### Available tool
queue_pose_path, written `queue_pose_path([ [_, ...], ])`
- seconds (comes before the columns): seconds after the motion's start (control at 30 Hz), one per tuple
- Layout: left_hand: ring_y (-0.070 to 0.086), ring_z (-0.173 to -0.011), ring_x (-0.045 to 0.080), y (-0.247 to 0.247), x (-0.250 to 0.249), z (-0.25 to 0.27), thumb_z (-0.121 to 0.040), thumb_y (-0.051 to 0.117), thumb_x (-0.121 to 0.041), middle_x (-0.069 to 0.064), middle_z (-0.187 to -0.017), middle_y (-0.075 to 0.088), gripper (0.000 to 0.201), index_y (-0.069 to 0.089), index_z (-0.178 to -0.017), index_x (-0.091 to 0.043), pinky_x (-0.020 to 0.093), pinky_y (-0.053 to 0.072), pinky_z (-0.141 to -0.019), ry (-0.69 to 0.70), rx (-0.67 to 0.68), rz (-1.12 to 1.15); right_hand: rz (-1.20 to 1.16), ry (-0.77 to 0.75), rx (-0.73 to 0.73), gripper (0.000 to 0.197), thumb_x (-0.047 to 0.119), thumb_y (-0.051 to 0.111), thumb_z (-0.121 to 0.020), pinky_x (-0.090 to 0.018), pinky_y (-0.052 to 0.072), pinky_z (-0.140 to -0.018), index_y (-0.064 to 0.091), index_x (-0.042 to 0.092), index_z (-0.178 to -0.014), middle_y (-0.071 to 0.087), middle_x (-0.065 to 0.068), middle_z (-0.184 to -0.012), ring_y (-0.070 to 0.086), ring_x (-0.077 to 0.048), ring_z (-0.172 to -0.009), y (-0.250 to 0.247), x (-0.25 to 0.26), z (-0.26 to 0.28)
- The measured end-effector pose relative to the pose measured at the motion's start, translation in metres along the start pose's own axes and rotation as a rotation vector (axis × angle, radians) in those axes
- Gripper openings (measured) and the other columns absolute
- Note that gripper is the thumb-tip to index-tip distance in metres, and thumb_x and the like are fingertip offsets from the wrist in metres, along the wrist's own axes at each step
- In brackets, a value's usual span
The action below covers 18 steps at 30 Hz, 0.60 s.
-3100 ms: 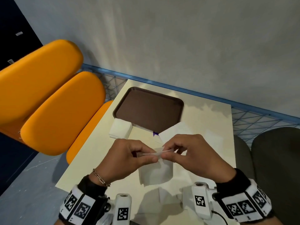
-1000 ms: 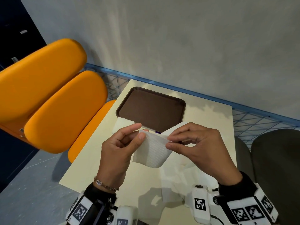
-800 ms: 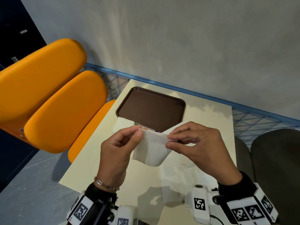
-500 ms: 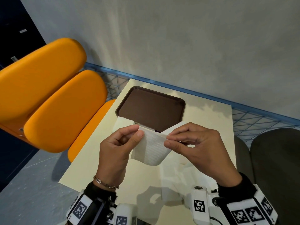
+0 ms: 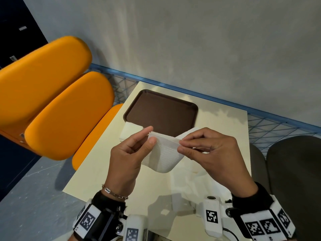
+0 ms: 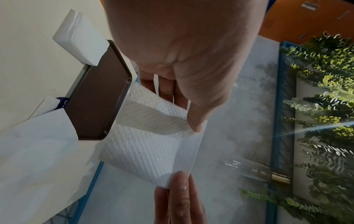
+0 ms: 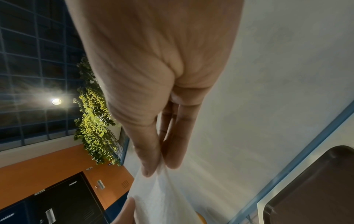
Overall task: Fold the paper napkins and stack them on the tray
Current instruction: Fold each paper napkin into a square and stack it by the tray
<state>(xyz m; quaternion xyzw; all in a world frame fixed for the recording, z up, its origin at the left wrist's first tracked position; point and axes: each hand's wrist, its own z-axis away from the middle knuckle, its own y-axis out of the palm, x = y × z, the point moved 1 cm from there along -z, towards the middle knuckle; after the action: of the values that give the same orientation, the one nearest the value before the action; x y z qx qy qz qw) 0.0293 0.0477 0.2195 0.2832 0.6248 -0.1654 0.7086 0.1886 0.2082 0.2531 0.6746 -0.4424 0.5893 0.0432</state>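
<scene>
Hanging folded between both hands above the cream table [image 5: 97,171], the white embossed napkin [image 5: 163,157] sags in a soft loop, its top edges brought together. The left hand [image 5: 126,159] pinches one upper corner between thumb and forefinger; the right hand [image 5: 212,153] pinches the other corner the same way, its remaining fingers curled behind (both holds are clear in the wrist views too). The brown tray [image 5: 161,112] sits beyond the hands, with nothing on it. A small stack of white napkins [image 5: 129,133] rests against its near left corner, and a loose unfolded napkin [image 5: 191,180] lies on the table below the right hand.
</scene>
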Motion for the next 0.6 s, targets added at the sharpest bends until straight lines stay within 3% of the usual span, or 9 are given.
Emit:
queue_pose_path([
  [0.13,0.067,-0.112,-0.001,0.0009,0.001,-0.0003,-0.08,0.074,-0.029,-0.019,-0.115,0.077,0.036,0.075,-0.116,-0.036,0.015,0.056,-0.084,0.012,0.012,-0.018,-0.006,0.02,-0.001,0.015,0.018,0.089,-0.081,-0.017,0.058,-0.074,0.087,0.022,-0.096,0.077,0.015,-0.096,0.074,-0.011,-0.091,0.0003,-0.0012,-0.0006],
  [0.33,0.069,-0.109,0.005,0.0025,-0.0035,-0.0017,-0.08,0.075,-0.031,-0.013,-0.111,0.078,0.032,0.077,-0.11,-0.043,0.021,0.059,-0.088,0.065,-0.012,-0.024,0.028,0.02,-0.004,0.017,0.022,0.089,-0.081,-0.019,0.06,-0.076,0.087,0.024,-0.098,0.076,0.017,-0.097,0.074,-0.011,-0.092,0.0006,0.0007,-0.0018],
  [0.47,0.072,-0.107,0.01,0.0032,-0.0066,-0.0018,-0.079,0.076,-0.03,-0.012,-0.108,0.08,0.027,0.079,-0.106,-0.032,0.027,0.061,-0.09,0.119,-0.045,-0.05,0.055,0.017,0.002,0.019,0.03,0.086,-0.081,-0.018,0.06,-0.077,0.087,0.026,-0.1,0.076,0.019,-0.099,0.074,-0.009,-0.093,0.0011,0.0026,-0.0028],
  [0.6,0.074,-0.103,0.015,-0.0001,-0.0055,-0.0029,-0.08,0.078,-0.026,-0.006,-0.103,0.081,0.023,0.081,-0.103,-0.026,0.028,0.061,-0.086,0.113,-0.045,-0.052,-0.005,0.033,0.007,0.018,0.028,0.087,-0.081,-0.016,0.058,-0.076,0.087,0.024,-0.099,0.077,0.017,-0.098,0.074,-0.01,-0.093,0.0015,0.0052,-0.0024],
])
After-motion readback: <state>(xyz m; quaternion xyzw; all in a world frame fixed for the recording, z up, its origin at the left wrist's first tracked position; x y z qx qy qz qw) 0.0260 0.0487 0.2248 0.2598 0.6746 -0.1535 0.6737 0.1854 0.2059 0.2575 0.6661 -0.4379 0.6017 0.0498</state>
